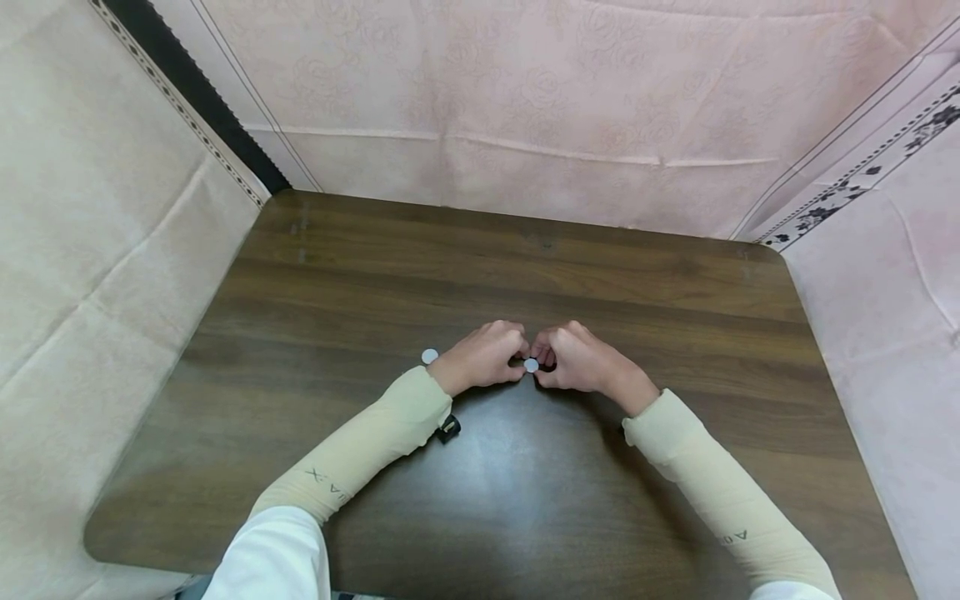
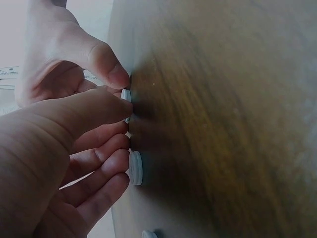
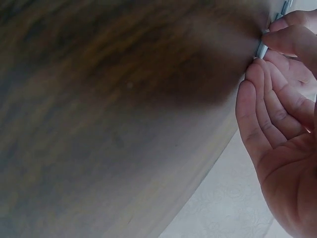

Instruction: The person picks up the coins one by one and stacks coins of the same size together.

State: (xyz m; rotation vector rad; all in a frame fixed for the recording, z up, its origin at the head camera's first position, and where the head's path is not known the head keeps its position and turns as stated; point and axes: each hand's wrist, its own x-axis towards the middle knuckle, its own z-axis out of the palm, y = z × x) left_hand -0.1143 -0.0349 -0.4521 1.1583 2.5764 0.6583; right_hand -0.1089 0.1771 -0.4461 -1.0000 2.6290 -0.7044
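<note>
Both hands meet over the table around a small round white disc (image 1: 531, 365). My left hand (image 1: 487, 354) comes from the left with its thumb against the disc's edge; the fingers behind are partly hidden. From the other side my right hand (image 1: 576, 360) pinches the same disc, its thumb (image 3: 290, 40) touching it in the right wrist view. Close by the left fingertips, a second pale disc (image 2: 135, 168) stands out from the tabletop in the left wrist view. Part of another white disc (image 2: 148, 234) shows at that view's bottom edge.
A white disc (image 1: 429, 356) lies on the brown wooden table (image 1: 360, 275), left of the left wrist. A small black object (image 1: 448, 428) sits at the left sleeve's cuff. Pale patterned cloth (image 1: 525, 100) hangs behind the table and along its sides.
</note>
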